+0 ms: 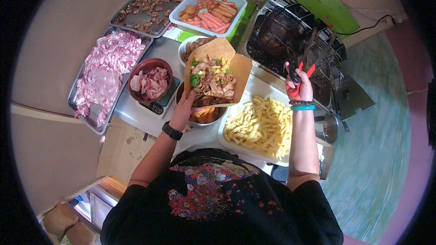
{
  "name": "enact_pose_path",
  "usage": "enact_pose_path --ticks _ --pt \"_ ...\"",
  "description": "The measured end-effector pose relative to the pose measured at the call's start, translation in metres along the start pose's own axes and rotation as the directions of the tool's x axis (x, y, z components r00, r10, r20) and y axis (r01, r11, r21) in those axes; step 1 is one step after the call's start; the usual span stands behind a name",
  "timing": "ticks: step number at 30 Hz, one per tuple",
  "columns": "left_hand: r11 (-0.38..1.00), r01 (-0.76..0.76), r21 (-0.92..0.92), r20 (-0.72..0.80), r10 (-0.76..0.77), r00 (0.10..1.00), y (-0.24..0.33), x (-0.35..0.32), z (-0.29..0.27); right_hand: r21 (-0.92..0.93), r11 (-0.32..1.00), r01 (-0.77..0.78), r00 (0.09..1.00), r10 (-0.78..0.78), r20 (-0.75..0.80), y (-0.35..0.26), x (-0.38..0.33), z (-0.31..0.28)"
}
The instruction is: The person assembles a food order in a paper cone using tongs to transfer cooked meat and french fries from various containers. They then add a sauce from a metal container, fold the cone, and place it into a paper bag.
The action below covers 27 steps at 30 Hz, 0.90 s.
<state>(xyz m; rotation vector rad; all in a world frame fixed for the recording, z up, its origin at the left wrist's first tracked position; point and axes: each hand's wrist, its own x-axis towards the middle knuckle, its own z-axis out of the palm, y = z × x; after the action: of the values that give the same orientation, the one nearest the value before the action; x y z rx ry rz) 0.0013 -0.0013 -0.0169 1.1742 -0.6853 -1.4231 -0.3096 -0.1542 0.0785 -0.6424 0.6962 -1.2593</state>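
Observation:
My left hand (185, 108), with a dark watch on its wrist, grips an open brown paper takeout box (242, 75) from its lower left side. Inside the box lie cooked meat slices (218, 84), some yellow fries and green herbs. A round metal bowl (217, 120) with orange-brown pieces is partly hidden under it. My right hand (299, 87) is closed around scissor-style tongs (310, 69) with red and black grips. Their two long metal arms spread apart toward the fryer (268, 70); whether the tips touch anything I cannot make out.
A white tub of fries (261, 124) sits near my body. Left are a raw meat tray (106, 63), a brown bowl of raw meat (150, 81) and a scale (156, 107). Farther back are a sausage tub (209, 16) and a browned meat tray (154, 7). Wire baskets (277, 27) occupy the fryer.

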Motion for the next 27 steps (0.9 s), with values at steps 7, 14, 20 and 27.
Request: enact_pose_path --ticks 7,14,20,27 --pt "0.992 0.072 -0.101 -0.016 -0.074 0.997 -0.003 0.002 -0.003 -0.139 0.986 0.089 0.995 -0.094 -0.027 0.017 -0.043 0.013" --pt "0.990 0.064 -0.125 0.015 -0.062 0.998 0.000 0.000 -0.003 -0.199 0.976 0.093 0.991 -0.110 -0.079 0.066 -0.047 -0.017" --pt "0.992 0.056 -0.115 0.001 -0.056 0.998 -0.001 0.001 -0.003 -0.234 0.965 0.115 0.972 -0.158 -0.172 0.098 -0.036 -0.032" --pt "0.995 -0.011 0.098 0.055 0.006 0.998 -0.019 0.011 -0.020 -0.587 0.809 -0.008 0.883 -0.270 -0.384 0.091 -0.014 -0.037"
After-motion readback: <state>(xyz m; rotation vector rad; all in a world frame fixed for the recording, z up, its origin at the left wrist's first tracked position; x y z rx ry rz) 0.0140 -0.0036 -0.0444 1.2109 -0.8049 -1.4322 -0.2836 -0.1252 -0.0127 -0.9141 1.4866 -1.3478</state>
